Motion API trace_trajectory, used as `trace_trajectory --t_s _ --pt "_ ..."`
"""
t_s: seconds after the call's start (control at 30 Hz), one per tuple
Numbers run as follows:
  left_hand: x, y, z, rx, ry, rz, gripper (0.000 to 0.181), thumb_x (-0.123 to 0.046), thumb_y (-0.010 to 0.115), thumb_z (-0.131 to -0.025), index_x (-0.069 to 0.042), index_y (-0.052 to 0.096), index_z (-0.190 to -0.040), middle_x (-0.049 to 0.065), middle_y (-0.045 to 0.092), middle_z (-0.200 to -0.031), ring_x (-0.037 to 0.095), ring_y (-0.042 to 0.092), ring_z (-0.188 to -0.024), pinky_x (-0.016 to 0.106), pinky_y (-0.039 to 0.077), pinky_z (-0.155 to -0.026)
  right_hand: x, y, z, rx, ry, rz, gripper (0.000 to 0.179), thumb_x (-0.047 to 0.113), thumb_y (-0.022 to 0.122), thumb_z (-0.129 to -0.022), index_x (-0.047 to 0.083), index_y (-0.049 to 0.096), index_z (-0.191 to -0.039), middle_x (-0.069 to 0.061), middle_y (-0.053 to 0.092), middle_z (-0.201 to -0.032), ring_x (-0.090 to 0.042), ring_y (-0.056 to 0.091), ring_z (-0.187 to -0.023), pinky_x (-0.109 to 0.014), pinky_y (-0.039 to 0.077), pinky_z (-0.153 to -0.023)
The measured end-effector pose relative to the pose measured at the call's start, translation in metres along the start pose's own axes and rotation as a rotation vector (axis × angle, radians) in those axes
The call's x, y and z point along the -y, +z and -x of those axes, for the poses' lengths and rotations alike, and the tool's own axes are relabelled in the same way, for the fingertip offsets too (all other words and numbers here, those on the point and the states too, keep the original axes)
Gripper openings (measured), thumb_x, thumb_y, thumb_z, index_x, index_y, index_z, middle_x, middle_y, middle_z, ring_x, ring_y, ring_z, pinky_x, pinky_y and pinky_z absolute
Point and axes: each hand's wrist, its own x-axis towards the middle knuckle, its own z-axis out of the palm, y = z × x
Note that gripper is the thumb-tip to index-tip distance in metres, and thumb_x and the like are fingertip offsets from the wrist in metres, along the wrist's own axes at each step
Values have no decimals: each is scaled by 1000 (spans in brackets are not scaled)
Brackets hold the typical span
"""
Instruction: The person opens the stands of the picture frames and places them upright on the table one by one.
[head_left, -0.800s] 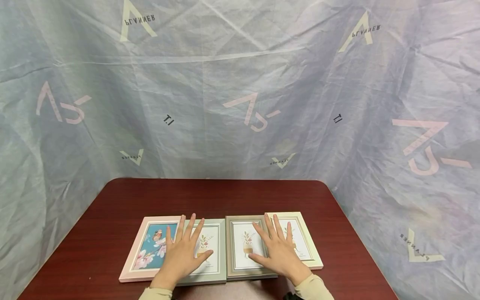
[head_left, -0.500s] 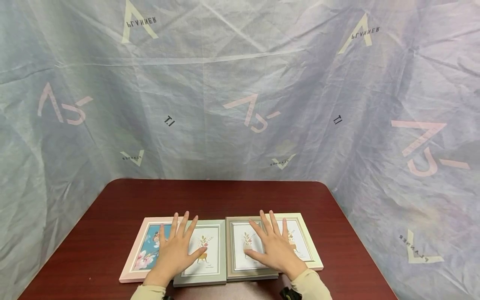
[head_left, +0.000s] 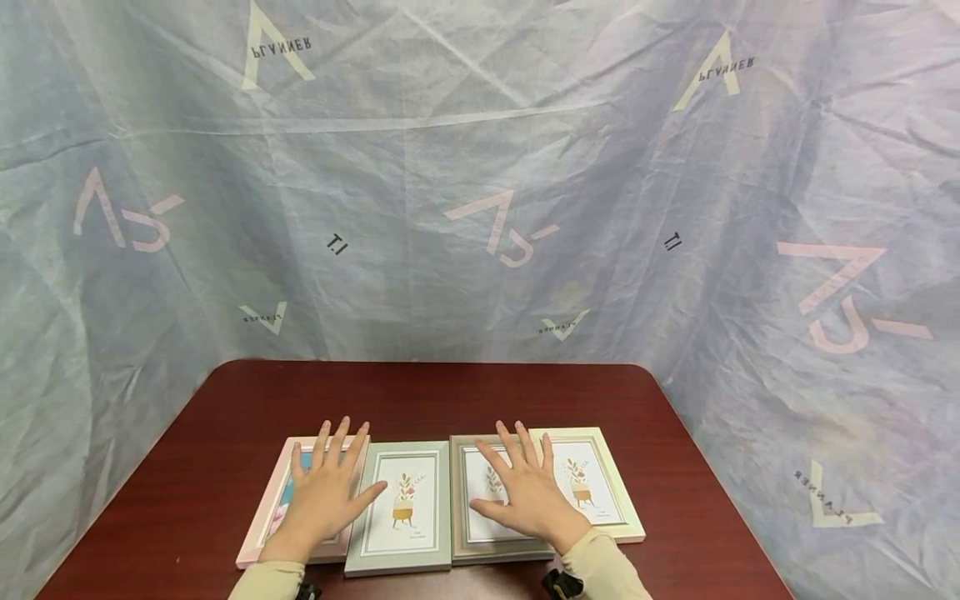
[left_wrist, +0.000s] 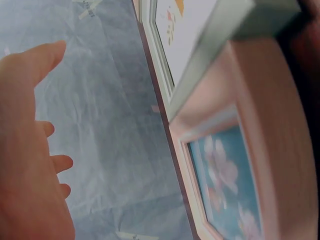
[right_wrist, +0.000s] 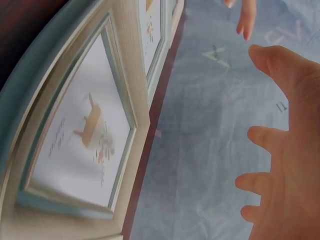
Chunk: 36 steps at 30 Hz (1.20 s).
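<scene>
From the head view, I see both hands have shifted left, the left hand (head_left: 321, 496) leaving the green frame (head_left: 405, 504) uncovered for the pink frame (head_left: 277, 512); the row on the surface (head_left: 427, 396) looks undisturbed, long axes running away from the person, plant tops toward the far edge. Left wrist: fingers wide, holding nothing. Right wrist: the right hand (head_left: 528, 496), likewise spread, is apart from the brown frame (head_left: 483, 533)

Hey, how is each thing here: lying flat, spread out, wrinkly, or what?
Pink picture frame: face up, partly hidden
Sage-green picture frame: face up, picture showing
Taupe picture frame: face up, partly hidden
Cream picture frame: face up, mostly showing
Left hand: fingers spread, holding nothing
Right hand: fingers spread, holding nothing
Tabletop: partly covered
Cloth backdrop: hanging, wrinkled
</scene>
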Motion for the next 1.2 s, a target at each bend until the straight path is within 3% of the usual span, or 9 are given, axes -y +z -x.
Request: trace_trajectory --t_s 0.37,0.7,0.93,1.2 --pt "30 -12 -3 -19 -40 -17 84 -49 71 -87 -10 35 -152 25 29 -155 48 17 -143 74 4 -104 15 10 -12 11 -52 71 76 60 62 -87 20 46 -149 -17 31 -158 -43 22 -145 -71 10 -108" --pt "57 -16 -8 37 -65 -6 85 -46 68 -91 -9 27 -156 26 24 -156 48 12 -143 74 0 -104 27 16 -24 10 -89 56 73 56 66 -86 21 46 -147 -15 36 -154 -42 26 -143 -70 13 -108" --pt "73 -14 -16 55 -46 9 85 -42 70 -90 -4 29 -154 28 24 -154 50 12 -142 75 -1 -104 35 18 -29 76 -89 66 72 58 63 -88 23 45 -149 -13 35 -155 -38 23 -146 -68 12 -110" --pt "85 -10 -27 103 -40 -3 82 -40 70 -91 0 32 -151 29 24 -154 51 12 -142 75 -2 -104 41 24 -37 86 -124 85 71 58 62 -88 24 45 -148 -13 38 -152 -36 26 -144 -65 20 -110"
